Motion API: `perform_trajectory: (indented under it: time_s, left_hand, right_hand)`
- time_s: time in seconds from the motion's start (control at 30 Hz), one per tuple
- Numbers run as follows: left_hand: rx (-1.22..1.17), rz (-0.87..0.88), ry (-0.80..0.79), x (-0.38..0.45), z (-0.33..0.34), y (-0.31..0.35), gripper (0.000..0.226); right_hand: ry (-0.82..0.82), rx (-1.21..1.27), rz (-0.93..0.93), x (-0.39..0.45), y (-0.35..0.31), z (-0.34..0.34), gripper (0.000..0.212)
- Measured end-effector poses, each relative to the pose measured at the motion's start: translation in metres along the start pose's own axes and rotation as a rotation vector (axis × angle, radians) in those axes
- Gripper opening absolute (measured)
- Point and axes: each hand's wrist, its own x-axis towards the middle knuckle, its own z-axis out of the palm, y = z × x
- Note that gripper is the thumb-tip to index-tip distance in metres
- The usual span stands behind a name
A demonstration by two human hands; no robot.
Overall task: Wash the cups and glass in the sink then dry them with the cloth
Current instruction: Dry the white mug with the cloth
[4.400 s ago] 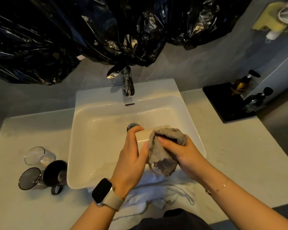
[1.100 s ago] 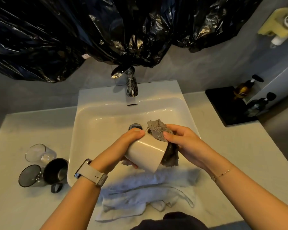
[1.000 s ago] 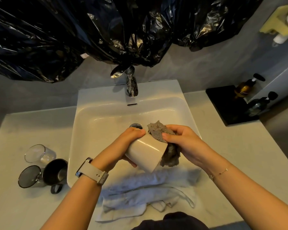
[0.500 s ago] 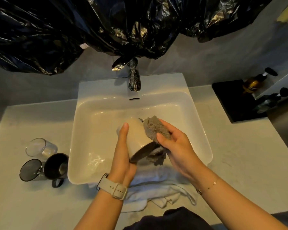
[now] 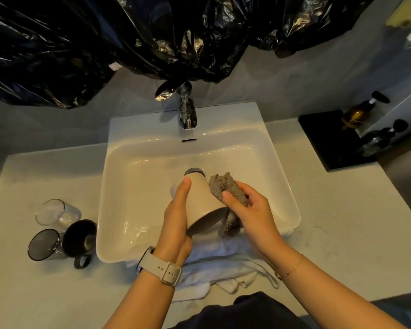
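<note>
Over the white sink (image 5: 280, 162), my left hand (image 5: 177, 222) grips a cream cup (image 5: 203, 200) tilted with its mouth toward me. My right hand (image 5: 249, 210) holds a grey cloth (image 5: 223, 188) against the cup's right side. On the counter to the left lie a clear glass (image 5: 57, 211), a smoked glass (image 5: 44, 244) and a black mug (image 5: 80, 238), all on their sides.
A chrome tap (image 5: 186, 110) stands behind the basin. A white towel (image 5: 223, 267) lies over the counter's front edge below the sink. A black tray (image 5: 328, 138) with two pump bottles (image 5: 358, 112) sits at the right. Black plastic sheeting (image 5: 105, 39) hangs on the wall.
My left hand turned the cup so that its mouth faces me. My right hand moved the cloth along the cup's outside, from the rim to its right side.
</note>
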Motion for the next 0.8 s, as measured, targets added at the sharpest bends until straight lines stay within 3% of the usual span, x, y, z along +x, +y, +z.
perform_trajectory:
  time_s: [0.1, 0.17, 0.23, 0.33, 0.47, 0.6, 0.73, 0.8]
  left_hand:
    - [-0.022, -0.024, -0.017, -0.002, 0.0, -0.002, 0.045]
    - [-0.011, 0.001, -0.042, -0.001, -0.005, 0.001, 0.034]
    - [0.013, 0.022, -0.087, -0.001, -0.011, 0.007, 0.033]
    - [0.145, 0.027, -0.169, -0.004, -0.017, 0.016, 0.05]
    - [0.288, 0.128, -0.198, -0.007, -0.013, 0.017, 0.067]
    - [0.302, 0.199, -0.16, -0.008, -0.01, 0.018, 0.059]
    - [0.328, 0.257, -0.125, -0.008, -0.008, 0.017, 0.065]
    - [0.34, 0.276, -0.121, -0.008, -0.007, 0.017, 0.066]
  right_hand:
    - [0.096, -0.151, -0.042, 0.003, -0.002, 0.0, 0.01]
    - [0.13, -0.18, -0.011, 0.006, -0.004, -0.004, 0.029]
    - [0.159, -0.054, 0.063, 0.011, -0.014, -0.016, 0.039]
    - [0.031, 0.015, 0.048, 0.014, -0.032, -0.032, 0.033]
    - [-0.196, -0.382, -0.095, 0.014, -0.044, -0.024, 0.005]
    - [-0.223, -0.625, -0.068, 0.018, -0.04, -0.012, 0.016]
    - [-0.22, -0.427, 0.113, 0.012, -0.046, 0.002, 0.034]
    - [-0.214, -0.239, 0.236, 0.012, -0.044, 0.005, 0.033]
